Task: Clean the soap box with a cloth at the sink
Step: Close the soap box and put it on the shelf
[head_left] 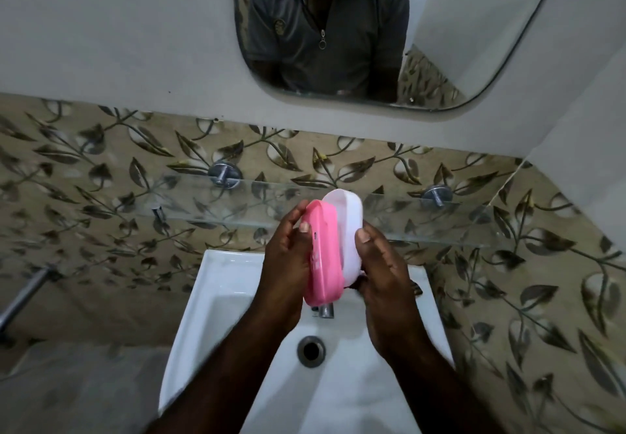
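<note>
Over the white sink (220, 298) I hold a soap box in two parts, both upright on edge. The pink part of the soap box (323, 257) is gripped by my left hand (288, 264), thumb on its outer face. The white part of the soap box (349, 227) stands just behind and right of the pink one, held by my right hand (382, 271), thumb on its rim. The two parts touch or overlap along one side. No cloth is in view.
A chrome tap (326, 310) pokes out below the pink part, above the drain (310, 350). A glass shelf (237, 203) on two chrome brackets runs along the leaf-patterned tiled wall behind my hands. Above hangs a mirror (338, 27). A metal bar (23, 294) sticks out at left.
</note>
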Demonstrator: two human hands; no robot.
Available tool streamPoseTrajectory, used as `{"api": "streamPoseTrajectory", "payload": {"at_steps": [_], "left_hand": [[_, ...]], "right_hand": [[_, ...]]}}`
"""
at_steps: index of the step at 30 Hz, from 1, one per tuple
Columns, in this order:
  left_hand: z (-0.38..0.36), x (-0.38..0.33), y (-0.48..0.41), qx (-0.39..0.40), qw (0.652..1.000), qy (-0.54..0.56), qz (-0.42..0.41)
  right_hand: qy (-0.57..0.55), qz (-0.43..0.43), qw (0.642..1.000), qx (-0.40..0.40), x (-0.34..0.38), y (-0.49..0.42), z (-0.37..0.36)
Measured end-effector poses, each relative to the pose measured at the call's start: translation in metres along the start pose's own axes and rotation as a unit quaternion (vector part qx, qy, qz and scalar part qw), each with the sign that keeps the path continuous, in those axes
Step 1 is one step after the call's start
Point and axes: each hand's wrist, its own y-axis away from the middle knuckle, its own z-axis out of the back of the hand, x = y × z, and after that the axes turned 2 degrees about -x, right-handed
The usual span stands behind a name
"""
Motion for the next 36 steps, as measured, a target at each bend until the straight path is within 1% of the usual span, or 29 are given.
{"api": "streamPoseTrajectory", "payload": {"at_steps": [1, 3, 4, 5, 6, 9, 13, 19, 22, 24, 28, 30, 31, 33, 34, 36], "left_hand": [[0.0, -0.004, 0.006, -0.005, 1.0, 0.002, 0.008], [0.002, -0.008, 0.014, -0.001, 0.997, 0.056, 0.061], [0.004, -0.01, 0.017, 0.005, 0.994, 0.08, 0.072], [0.007, -0.011, 0.019, 0.011, 0.994, 0.085, 0.065], [0.01, -0.012, 0.02, 0.013, 0.997, 0.067, 0.048], [0.02, -0.019, 0.019, -0.012, 0.999, 0.038, 0.002], [0.042, -0.022, 0.015, -0.036, 0.997, 0.068, -0.025], [0.06, -0.024, 0.021, -0.016, 0.993, 0.1, -0.068], [0.069, -0.025, 0.022, -0.014, 0.989, 0.113, -0.094], [0.073, -0.026, 0.026, -0.006, 0.988, 0.12, -0.094], [0.082, -0.028, 0.025, 0.018, 0.987, 0.148, -0.052], [0.087, -0.033, 0.017, 0.021, 0.983, 0.18, -0.029], [0.089, -0.035, 0.014, 0.027, 0.98, 0.199, -0.016], [0.094, -0.037, 0.005, 0.033, 0.972, 0.234, 0.014], [0.096, -0.039, 0.001, 0.035, 0.968, 0.247, 0.037], [0.102, -0.043, -0.009, 0.04, 0.963, 0.252, 0.081]], "right_hand": [[0.015, 0.004, 1.0, -0.005, -0.003, 0.002, -0.007], [0.034, 0.001, 0.999, -0.012, -0.01, 0.005, -0.02], [0.04, -0.001, 0.999, -0.012, -0.014, 0.007, -0.026], [0.045, -0.004, 0.999, -0.009, -0.017, 0.009, -0.032], [0.046, -0.007, 0.999, -0.004, -0.018, 0.01, -0.037], [0.043, 0.0, 0.999, 0.008, -0.015, 0.012, -0.047], [0.069, 0.005, 0.997, 0.032, -0.014, 0.021, -0.06], [0.124, 0.04, 0.989, 0.076, -0.022, 0.04, -0.086], [0.127, 0.026, 0.988, 0.079, -0.02, 0.05, -0.097], [0.11, 0.002, 0.991, 0.078, -0.019, 0.055, -0.102], [0.084, -0.016, 0.993, 0.08, -0.022, 0.057, -0.113], [0.09, -0.022, 0.99, 0.104, -0.021, 0.053, -0.117], [0.111, -0.022, 0.986, 0.12, -0.019, 0.051, -0.119], [0.184, 0.005, 0.973, 0.139, -0.015, 0.049, -0.124], [0.206, 0.029, 0.969, 0.136, -0.014, 0.047, -0.126], [0.21, 0.057, 0.971, 0.103, -0.014, 0.039, -0.128]]}}
